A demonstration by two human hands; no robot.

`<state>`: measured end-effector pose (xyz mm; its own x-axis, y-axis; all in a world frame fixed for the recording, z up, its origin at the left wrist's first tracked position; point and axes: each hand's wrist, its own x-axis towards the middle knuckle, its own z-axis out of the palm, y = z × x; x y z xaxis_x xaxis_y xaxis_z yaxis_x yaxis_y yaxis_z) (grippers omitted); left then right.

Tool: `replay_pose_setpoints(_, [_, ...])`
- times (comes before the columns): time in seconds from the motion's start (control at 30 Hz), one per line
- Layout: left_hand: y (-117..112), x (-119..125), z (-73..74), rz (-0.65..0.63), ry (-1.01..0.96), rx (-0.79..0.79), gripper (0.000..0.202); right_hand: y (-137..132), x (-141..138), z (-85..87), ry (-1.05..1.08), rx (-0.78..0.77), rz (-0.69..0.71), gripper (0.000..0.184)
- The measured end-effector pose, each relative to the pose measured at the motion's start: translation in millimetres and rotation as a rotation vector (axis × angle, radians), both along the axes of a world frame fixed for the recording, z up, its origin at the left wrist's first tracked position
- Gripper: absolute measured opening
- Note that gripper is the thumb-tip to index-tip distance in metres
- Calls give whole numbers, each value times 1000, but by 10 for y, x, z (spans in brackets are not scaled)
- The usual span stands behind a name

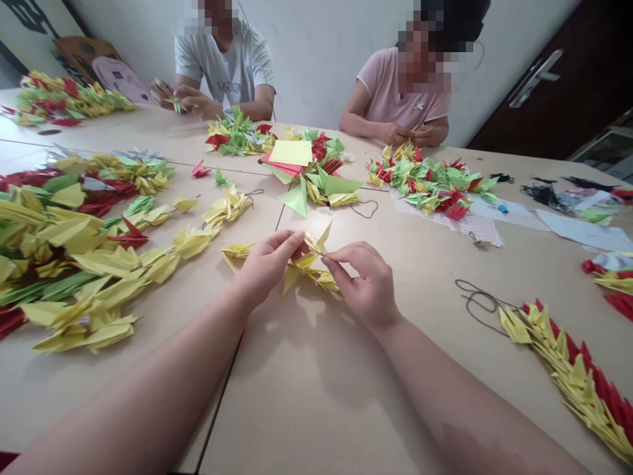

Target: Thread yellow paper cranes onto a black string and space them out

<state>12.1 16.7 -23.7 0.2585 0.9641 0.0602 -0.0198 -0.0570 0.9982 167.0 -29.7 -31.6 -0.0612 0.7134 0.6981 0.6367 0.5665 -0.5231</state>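
Left hand point(267, 264) and right hand point(363, 280) both pinch a string of yellow paper cranes point(306, 264) with fingers clenched on it, just above the bench point(316, 369).

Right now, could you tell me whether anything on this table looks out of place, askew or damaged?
Nothing looks damaged or spilled. The left hand and right hand pinch a string of yellow paper cranes above the table. The only loose items are a black cord and two stray cranes, one red and one green.
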Motion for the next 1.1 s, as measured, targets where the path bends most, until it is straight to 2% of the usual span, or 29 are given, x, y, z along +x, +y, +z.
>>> replay_pose_setpoints(0.2, [-17,1,30,64,106,63,30,-1,24,2,-309,132,-65,13])
replay_pose_setpoints(0.4, [-16,6,30,91,99,51,29,2,23,23,-420,185,-106,14])
replay_pose_setpoints(0.53, [-5,-11,22,30,79,40,28,3,33,15,-409,157,-91,15])
replay_pose_setpoints(0.63, [3,-22,3,-21,-18,8,28,6,34,9,-359,159,-102,15])
replay_pose_setpoints(0.77, [-10,-19,1,-15,-95,43,23,6,20,6,-327,132,-117,16])
replay_pose_setpoints(1.1, [-27,10,14,35,78,32,23,7,-4,-3,-355,187,-114,13])
